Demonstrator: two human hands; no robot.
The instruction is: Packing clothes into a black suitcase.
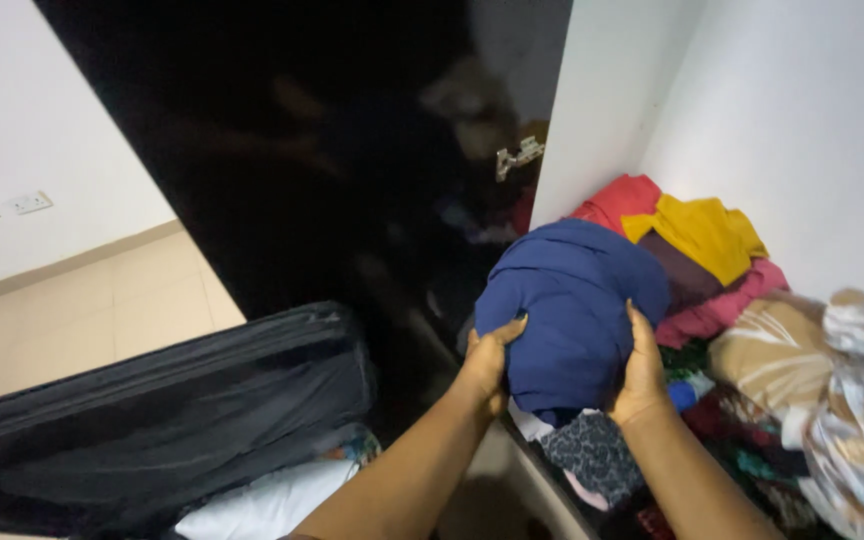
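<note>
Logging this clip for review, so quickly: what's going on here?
A person's two hands press on either side of a bundled dark blue garment, left hand and right hand. It sits on a heap of clothes on a white closet shelf, with a yellow garment and red cloth behind. An open black suitcase lies lower left.

Bundled dark-blue garment [572, 300], bulging and rounded, atop the heap of clothes on the wardrobe shelf.

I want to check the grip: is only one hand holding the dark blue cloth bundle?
No, both the left hand and the right hand press the sides of the dark blue bundle.
</note>
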